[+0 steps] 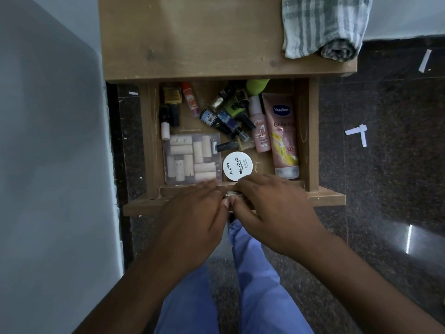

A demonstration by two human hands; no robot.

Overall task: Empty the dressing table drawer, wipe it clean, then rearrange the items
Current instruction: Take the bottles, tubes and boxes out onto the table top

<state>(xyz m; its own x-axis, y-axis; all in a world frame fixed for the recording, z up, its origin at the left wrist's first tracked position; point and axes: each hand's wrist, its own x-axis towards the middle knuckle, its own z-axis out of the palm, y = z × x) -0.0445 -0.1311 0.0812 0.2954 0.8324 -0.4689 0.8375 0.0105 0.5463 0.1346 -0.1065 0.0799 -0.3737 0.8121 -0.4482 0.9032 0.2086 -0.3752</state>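
Observation:
The wooden drawer stands pulled out from the dressing table. Inside lie a clear box of beige rollers, a white nail polish remover tub, a pink Vaseline tube, a pink spray bottle and several nail polish bottles. My left hand and my right hand rest side by side on the drawer's front panel, fingers curled over its edge around the metal handle, thumbs touching. A checked cloth lies on the table top at the back right.
A pale wall rises on the left, close to the table. Dark speckled floor spreads on the right with white paper scraps. My legs in blue trousers are below the drawer.

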